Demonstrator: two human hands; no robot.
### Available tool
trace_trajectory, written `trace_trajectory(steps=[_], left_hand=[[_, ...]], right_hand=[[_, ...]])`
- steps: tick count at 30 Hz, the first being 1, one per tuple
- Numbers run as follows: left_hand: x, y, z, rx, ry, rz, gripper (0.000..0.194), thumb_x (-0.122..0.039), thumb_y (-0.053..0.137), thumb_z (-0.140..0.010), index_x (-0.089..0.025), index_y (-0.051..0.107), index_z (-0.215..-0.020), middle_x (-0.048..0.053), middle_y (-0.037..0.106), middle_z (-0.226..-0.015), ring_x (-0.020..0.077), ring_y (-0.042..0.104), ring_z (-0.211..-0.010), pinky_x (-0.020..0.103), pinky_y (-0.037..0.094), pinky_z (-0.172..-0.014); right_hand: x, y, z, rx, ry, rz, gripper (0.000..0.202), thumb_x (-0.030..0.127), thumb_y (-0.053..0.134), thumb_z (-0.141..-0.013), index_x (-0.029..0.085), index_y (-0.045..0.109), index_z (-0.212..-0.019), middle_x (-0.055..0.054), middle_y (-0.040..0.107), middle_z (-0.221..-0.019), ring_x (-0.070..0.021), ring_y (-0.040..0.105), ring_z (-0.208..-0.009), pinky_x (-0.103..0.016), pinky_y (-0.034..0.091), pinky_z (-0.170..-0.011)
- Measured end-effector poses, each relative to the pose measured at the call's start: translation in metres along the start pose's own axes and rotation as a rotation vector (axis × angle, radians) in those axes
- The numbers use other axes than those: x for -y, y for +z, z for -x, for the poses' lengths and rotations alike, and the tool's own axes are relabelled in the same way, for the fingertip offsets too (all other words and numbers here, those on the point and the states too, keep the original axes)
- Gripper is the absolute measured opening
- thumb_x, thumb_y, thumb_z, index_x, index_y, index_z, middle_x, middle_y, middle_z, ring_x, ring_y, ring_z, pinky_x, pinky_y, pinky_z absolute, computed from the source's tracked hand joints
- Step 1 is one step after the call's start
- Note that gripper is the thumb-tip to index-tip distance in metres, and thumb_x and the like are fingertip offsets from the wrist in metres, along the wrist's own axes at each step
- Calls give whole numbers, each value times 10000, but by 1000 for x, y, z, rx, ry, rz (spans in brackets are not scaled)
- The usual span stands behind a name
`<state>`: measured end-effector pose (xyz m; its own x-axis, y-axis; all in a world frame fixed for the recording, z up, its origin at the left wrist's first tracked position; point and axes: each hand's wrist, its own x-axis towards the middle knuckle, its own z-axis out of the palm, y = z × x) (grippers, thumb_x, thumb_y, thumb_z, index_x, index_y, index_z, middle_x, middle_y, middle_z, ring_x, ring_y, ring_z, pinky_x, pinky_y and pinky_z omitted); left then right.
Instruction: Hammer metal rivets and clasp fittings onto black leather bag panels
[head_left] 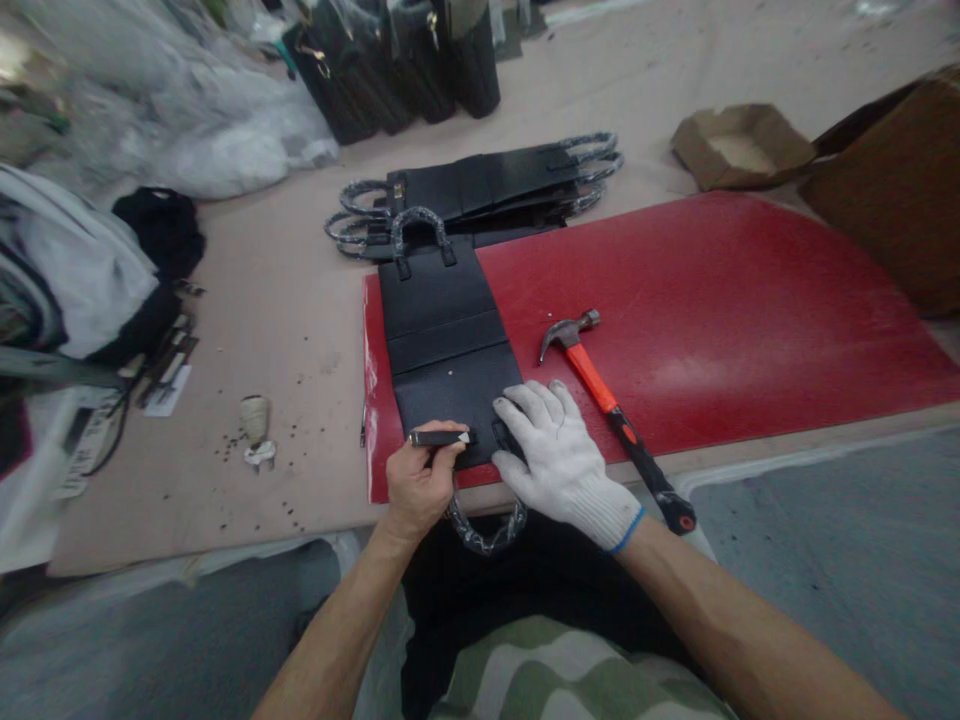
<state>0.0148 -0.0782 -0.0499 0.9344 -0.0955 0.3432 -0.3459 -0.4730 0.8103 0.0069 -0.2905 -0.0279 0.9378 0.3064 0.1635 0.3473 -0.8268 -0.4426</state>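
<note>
A black leather panel (pixel 450 335) lies on the red mat (pixel 712 300), with one plastic-wrapped handle at its far end and another (pixel 487 540) hanging over the table's front edge. My bare left hand (pixel 424 485) is closed around a dark pen-like tool (pixel 435 438), whose pale tip rests at the near end of the panel, by a handle tab. On the panel's near right corner my right hand (pixel 555 450), in a white glove, lies with its fingers spread. An orange and black claw hammer (pixel 596 385) rests on the mat just right of the glove.
Stacked black panels with wrapped handles (pixel 487 185) lie behind the mat. Black bags (pixel 397 70) stand farther back. A spool of thread (pixel 255 418) is at the left among small dark bits. An open cardboard box (pixel 739 145) sits at the back right.
</note>
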Motion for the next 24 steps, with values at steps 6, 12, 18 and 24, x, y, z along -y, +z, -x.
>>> trace_trajectory(steps=[6, 12, 18, 24], left_hand=[[-9, 0, -10, 48, 117, -100, 102, -182, 608, -957, -177, 694, -1011, 38, 774, -969, 167, 752, -907, 271, 620, -865], [-11, 3, -14, 98, 140, -139, 124, -154, 586, -947, -192, 663, -1037, 26, 767, -966, 153, 746, -850, 226, 590, -777], [-12, 3, -15, 142, 138, -139, 136, -144, 572, -941, -201, 640, -1044, 24, 752, -941, 158, 735, -823, 234, 569, -760], [-10, 7, -17, 173, 136, -117, 141, -153, 525, -953, -209, 604, -1054, 40, 745, -944, 179, 742, -869, 256, 562, -768]], right_hand=[[-1, -1, 0, -10, -12, -4, 552, 321, 683, -887, 127, 583, -1394, -163, 523, -1458, -379, 402, -1385, -605, 173, -1260], [-1, 1, 1, -34, -25, -23, 551, 334, 692, -884, 125, 580, -1381, -161, 531, -1442, -382, 405, -1387, -609, 154, -1261], [-18, -23, 16, -193, 49, -58, 374, 287, 619, -949, 165, 605, -1303, -131, 611, -1332, -318, 545, -1247, -491, 423, -1120], [-42, -67, 30, 112, 491, 432, 405, 287, 609, -971, 100, 563, -1327, -197, 620, -1146, -370, 634, -968, -439, 529, -748]])
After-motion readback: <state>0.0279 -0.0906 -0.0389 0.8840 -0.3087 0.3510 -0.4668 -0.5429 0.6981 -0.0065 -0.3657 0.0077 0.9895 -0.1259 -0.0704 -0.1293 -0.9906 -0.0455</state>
